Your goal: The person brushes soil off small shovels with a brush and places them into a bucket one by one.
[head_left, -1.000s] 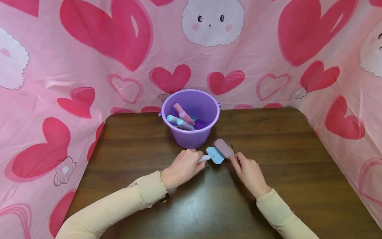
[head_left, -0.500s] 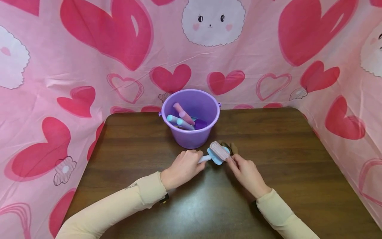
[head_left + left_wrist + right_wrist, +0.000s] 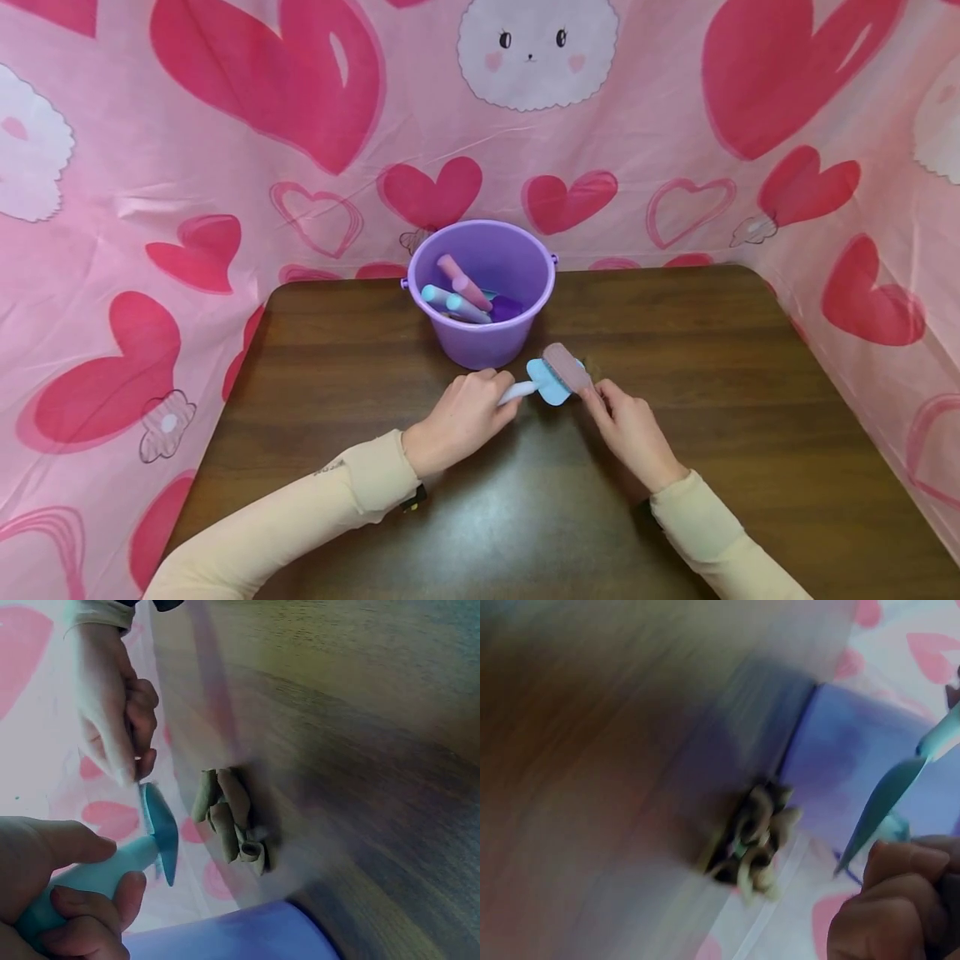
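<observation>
In the head view my left hand (image 3: pixel 461 421) grips the pale handle of a small toy shovel (image 3: pixel 550 382) with a light blue blade. My right hand (image 3: pixel 632 433) pinches a small mauve brush (image 3: pixel 568 367); its head lies over the blade's right part, bristles toward the blade. Whether the two touch, I cannot tell. Beyond the brush, a brown thing (image 3: pixel 592 367) is mostly hidden. The left wrist view shows it as a cluster of brown curled pieces (image 3: pixel 225 817) on the table, apart from both hands.
A purple bucket (image 3: pixel 480 346) stands just behind my hands, with several pink and aqua handles (image 3: pixel 467 293) inside. The brown wooden table (image 3: pixel 712 375) ends at a pink heart-patterned cloth (image 3: pixel 652 142) around the back and sides.
The brush swept leftward over the blade with its bristles turned up, then came back up and right with its back showing. The blade shifted slightly up and right. The bucket stayed put.
</observation>
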Demonstrator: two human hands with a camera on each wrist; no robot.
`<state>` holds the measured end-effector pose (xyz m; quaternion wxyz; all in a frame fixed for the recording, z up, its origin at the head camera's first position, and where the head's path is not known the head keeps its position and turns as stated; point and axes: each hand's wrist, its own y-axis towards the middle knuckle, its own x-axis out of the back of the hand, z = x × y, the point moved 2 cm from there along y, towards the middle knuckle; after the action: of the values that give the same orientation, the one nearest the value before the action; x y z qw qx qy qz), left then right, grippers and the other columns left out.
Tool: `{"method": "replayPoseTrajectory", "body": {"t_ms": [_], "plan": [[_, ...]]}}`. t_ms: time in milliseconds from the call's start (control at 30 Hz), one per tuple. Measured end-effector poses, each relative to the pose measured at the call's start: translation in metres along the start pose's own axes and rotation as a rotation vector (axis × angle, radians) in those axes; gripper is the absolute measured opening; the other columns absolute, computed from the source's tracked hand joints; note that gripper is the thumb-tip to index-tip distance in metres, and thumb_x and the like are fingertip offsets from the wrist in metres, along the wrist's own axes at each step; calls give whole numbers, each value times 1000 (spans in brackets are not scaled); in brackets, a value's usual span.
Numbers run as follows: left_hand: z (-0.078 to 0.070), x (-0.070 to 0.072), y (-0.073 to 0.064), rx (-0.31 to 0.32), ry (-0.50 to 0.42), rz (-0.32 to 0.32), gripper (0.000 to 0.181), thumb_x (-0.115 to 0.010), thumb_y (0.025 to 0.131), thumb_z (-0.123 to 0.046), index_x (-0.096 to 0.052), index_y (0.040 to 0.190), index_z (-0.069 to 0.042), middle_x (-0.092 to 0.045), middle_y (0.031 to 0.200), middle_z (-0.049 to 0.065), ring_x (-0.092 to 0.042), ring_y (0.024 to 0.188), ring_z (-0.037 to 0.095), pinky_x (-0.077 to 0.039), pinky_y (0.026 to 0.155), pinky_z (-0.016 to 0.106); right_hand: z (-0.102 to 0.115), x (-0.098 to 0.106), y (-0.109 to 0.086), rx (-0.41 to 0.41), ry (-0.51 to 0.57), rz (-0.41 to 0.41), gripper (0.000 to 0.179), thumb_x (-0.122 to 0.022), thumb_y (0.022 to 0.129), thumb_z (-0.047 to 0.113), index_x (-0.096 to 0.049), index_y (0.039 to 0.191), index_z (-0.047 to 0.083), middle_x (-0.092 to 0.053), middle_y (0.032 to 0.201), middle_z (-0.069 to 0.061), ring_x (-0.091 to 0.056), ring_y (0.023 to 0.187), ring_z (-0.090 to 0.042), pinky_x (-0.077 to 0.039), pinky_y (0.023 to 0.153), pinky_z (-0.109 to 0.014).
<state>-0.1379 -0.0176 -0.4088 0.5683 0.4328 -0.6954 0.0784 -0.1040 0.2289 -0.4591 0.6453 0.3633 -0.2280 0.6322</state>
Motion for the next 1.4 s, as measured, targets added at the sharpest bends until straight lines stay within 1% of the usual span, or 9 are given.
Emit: {"method": "replayPoseTrajectory", "body": {"t_ms": [167,333,433,633,767,967,1067,1300,1400], "plan": [[1,0,-2,17,3,9,21,-77,90,-9,-59,79,-7,-46,64,0,-53,53,17,-49,49,34,-5,5,0,-13,-37,-46,19,-62,106,22,-64,94,6,-45,65,3,-42,56,-13,-36,54,-29],[2,-2,-2,27,15,8,21,-77,91,-10,-58,81,-7,-48,66,1,-56,55,19,-50,49,36,5,-2,-4,68,39,19,12,-67,103,19,-65,94,11,-46,67,8,-43,57,-7,-39,53,-26],[2,-3,-2,27,13,11,20,-77,91,-10,-59,82,-7,-49,67,1,-58,56,20,-50,50,36,7,-5,-6,87,39,38,11,-69,101,17,-65,93,12,-45,65,10,-43,56,-6,-38,53,-25],[1,-2,-3,19,-12,13,16,-77,91,-9,-62,85,-6,-50,67,0,-55,56,17,-49,50,34,1,1,-4,33,-38,-31,14,-67,103,18,-64,94,7,-44,65,5,-42,56,-11,-36,53,-28],[0,-2,-3,20,-17,3,17,-78,90,-9,-62,85,-6,-49,67,0,-54,56,16,-49,50,33,-2,6,-3,29,-61,-82,16,-66,103,17,-63,92,7,-44,64,4,-41,55,-12,-35,52,-28],[-2,-6,-3,9,-13,-11,17,-77,90,-9,-61,85,-6,-51,68,1,-55,56,17,-50,50,35,4,-1,-5,77,19,-9,11,-68,102,17,-66,97,8,-45,65,8,-41,56,-7,-37,51,-25],[-2,-7,-3,15,-11,-11,18,-77,90,-10,-60,84,-6,-50,68,1,-56,57,17,-49,50,35,4,-4,-6,81,15,7,10,-69,101,16,-65,97,8,-44,65,8,-41,56,-6,-37,51,-25],[0,-8,-6,29,-3,-21,18,-77,90,-10,-60,84,-7,-49,67,-1,-55,56,17,-49,50,35,-6,1,-4,47,-85,-124,14,-66,103,13,-63,92,5,-43,62,3,-40,54,-13,-34,51,-29],[1,-9,-7,33,0,-29,17,-77,89,-10,-61,86,-7,-50,68,0,-57,56,18,-50,50,35,-6,1,-4,38,-69,-128,14,-65,104,14,-63,93,5,-44,63,4,-40,54,-12,-35,51,-29]]}}
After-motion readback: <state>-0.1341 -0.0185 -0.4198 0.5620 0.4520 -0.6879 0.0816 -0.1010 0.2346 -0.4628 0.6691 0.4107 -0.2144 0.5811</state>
